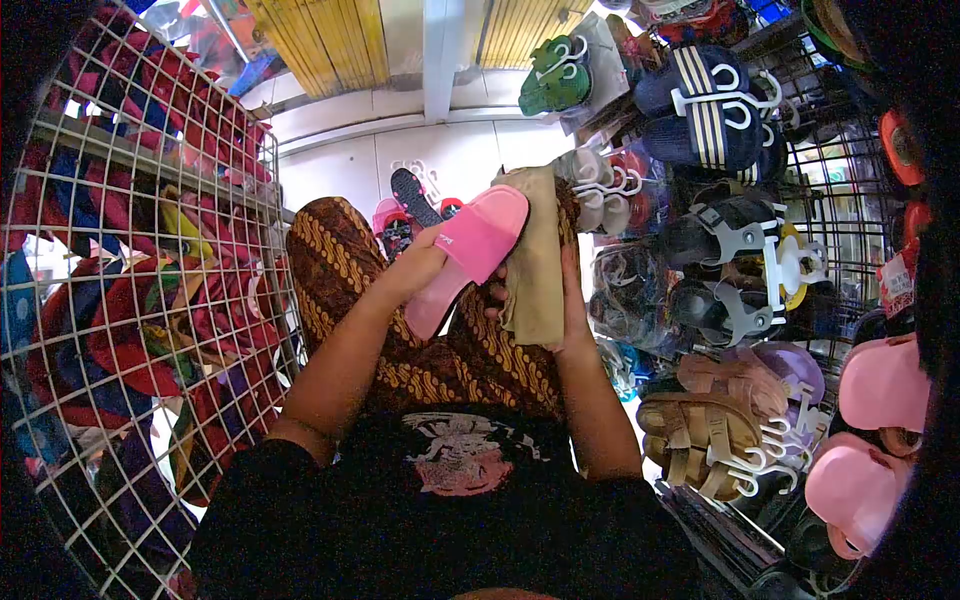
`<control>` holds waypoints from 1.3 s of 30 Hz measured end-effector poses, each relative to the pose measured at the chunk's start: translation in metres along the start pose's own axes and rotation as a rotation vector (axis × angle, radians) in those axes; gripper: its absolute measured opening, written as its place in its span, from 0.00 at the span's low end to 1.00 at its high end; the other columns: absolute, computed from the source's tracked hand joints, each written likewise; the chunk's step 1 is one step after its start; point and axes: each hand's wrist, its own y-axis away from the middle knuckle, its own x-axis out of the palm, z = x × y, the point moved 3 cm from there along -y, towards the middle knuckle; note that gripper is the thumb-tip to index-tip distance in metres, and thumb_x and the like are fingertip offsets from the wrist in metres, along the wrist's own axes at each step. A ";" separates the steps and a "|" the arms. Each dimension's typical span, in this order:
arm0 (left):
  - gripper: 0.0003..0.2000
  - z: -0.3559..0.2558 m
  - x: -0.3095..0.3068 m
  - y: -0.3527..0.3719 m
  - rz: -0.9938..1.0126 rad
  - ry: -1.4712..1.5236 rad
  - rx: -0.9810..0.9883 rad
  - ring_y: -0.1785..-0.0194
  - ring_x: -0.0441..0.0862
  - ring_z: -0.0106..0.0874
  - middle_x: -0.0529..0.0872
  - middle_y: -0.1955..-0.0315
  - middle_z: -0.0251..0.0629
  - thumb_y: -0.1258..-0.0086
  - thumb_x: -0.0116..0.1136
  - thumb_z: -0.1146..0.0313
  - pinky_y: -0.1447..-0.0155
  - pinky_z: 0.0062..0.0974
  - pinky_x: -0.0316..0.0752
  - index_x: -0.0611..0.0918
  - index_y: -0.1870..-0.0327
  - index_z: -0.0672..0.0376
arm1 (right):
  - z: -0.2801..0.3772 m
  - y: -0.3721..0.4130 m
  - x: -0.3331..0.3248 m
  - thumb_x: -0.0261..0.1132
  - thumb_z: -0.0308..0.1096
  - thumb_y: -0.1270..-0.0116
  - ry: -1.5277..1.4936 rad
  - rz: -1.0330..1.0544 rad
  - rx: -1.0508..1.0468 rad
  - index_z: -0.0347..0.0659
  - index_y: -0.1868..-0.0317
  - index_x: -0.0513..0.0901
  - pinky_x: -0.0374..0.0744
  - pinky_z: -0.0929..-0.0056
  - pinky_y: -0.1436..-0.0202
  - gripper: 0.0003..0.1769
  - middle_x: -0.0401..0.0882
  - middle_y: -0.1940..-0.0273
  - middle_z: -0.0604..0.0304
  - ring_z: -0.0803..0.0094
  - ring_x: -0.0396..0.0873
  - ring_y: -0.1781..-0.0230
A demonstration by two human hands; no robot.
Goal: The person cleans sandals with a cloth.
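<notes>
Over my lap, my left hand [425, 262] grips a pink slide sandal [470, 240] by its strap, fingers partly hidden inside. The sandal is tilted, its light pink toe end up and to the right. My right hand [570, 310] is wrapped round a folded beige cloth [537, 260], held upright just right of the sandal; some of its fingertips show at the cloth's left edge. The sandal's toe end overlaps the cloth's left side. On the floor beyond my knees lie a dark-soled sandal [412, 195] and white hangers [430, 180].
A white wire rack [150, 150] with colourful footwear stands at the left. At the right, hanging sandals include navy slides with white stripes [700, 110], brown sandals [700, 425] and pink slides [860, 490]. Green sandals [555, 80] are near the top. White floor tiles [335, 160] lie ahead.
</notes>
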 end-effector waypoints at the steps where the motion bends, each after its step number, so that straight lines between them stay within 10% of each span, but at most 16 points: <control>1: 0.18 0.018 -0.007 -0.010 0.010 -0.007 -0.001 0.51 0.81 0.25 0.85 0.52 0.35 0.22 0.43 0.66 0.46 0.25 0.75 0.77 0.39 0.64 | -0.001 0.000 -0.002 0.46 0.71 0.31 0.019 -0.038 0.015 0.46 0.32 0.67 0.80 0.46 0.49 0.41 0.76 0.49 0.53 0.57 0.77 0.57; 10: 0.19 0.005 -0.003 -0.005 0.036 0.072 0.033 0.44 0.76 0.26 0.80 0.48 0.36 0.25 0.50 0.65 0.40 0.26 0.72 0.73 0.37 0.64 | -0.011 -0.006 0.031 0.55 0.45 0.23 0.336 -0.241 -0.364 0.52 0.26 0.55 0.74 0.67 0.37 0.31 0.70 0.40 0.61 0.64 0.71 0.41; 17: 0.46 -0.031 0.001 0.021 0.069 -0.314 0.436 0.36 0.71 0.31 0.74 0.40 0.43 0.43 0.73 0.66 0.37 0.29 0.71 0.56 0.26 0.60 | -0.012 -0.025 0.012 0.63 0.54 0.31 0.196 -0.080 -0.324 0.45 0.29 0.62 0.71 0.63 0.34 0.37 0.73 0.41 0.60 0.66 0.72 0.40; 22: 0.62 -0.004 -0.017 0.007 0.080 0.007 0.146 0.34 0.69 0.33 0.72 0.37 0.45 0.57 0.79 0.41 0.32 0.31 0.65 0.55 0.24 0.63 | -0.014 -0.025 0.014 0.63 0.39 0.29 0.481 -0.173 -0.374 0.38 0.30 0.62 0.71 0.62 0.34 0.32 0.73 0.39 0.55 0.62 0.72 0.38; 26: 0.62 -0.020 -0.006 0.014 0.012 -0.110 0.427 0.33 0.69 0.32 0.71 0.37 0.44 0.61 0.83 0.47 0.30 0.32 0.62 0.56 0.25 0.62 | -0.017 -0.031 0.004 0.64 0.38 0.28 0.871 -0.210 -0.337 0.36 0.30 0.61 0.71 0.64 0.35 0.33 0.72 0.39 0.55 0.66 0.71 0.39; 39: 0.37 -0.032 -0.005 0.012 -0.088 -0.031 0.231 0.44 0.76 0.25 0.79 0.47 0.35 0.41 0.73 0.69 0.39 0.25 0.72 0.66 0.31 0.64 | -0.017 -0.030 0.012 0.65 0.36 0.30 0.620 -0.239 -0.422 0.34 0.34 0.67 0.76 0.66 0.40 0.28 0.77 0.44 0.56 0.65 0.76 0.44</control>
